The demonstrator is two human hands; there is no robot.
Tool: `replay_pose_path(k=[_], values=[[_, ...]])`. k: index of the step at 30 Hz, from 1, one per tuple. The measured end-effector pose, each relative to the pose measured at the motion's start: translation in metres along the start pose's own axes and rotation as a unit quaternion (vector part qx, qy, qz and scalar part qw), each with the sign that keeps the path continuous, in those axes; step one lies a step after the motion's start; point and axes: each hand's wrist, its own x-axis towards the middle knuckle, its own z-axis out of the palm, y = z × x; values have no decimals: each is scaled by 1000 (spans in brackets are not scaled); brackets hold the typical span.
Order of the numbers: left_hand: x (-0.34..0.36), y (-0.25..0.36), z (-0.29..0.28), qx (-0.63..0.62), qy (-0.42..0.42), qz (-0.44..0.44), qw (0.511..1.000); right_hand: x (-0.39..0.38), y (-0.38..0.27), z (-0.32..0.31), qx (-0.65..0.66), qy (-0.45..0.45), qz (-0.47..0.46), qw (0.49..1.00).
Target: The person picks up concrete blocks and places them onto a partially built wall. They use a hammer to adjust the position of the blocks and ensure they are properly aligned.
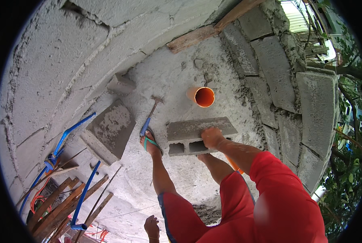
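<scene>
My right hand [212,137] is closed on the near upper edge of a grey hollow concrete block [201,126]. Two of the block's hollow cells show on the side facing me, and its far side is a long flat face. My left hand [152,227] hangs low beside my left leg, away from the block, with its fingers loosely bent and nothing visible in them. A hammer [150,116] with a blue grip lies on the floor, its handle end by my left foot. Beyond the block, an orange pipe [204,97] stands upright with its open end up.
A concrete-block wall [270,69] rises on the right, and a plastered wall [63,56] on the left. A large grey block [112,129] and a smaller block piece [121,84] stand along the left. Blue pipes [83,198] and wooden planks [61,204] crowd the lower left. A board [193,38] lies at the far end.
</scene>
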Motion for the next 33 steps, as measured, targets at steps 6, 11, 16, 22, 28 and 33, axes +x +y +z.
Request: replay_pose_path(k=[6,11,16,22,28,33], values=[[10,31,-34,176,-61,137,973,-190,27,-111,134,77,-3,988],[-43,112,-11,124,74,226,963,-360,55,-209,193,91,16,977],[-81,197,11,161,107,350,917,-489,86,-271,228,130,69,962],[-44,300,18,137,70,344,926,-596,131,-343,314,174,186,914],[-3,393,18,-39,-67,219,973,-652,197,-406,372,279,269,843],[11,442,12,59,-105,276,954,-656,269,-449,370,400,207,812]])
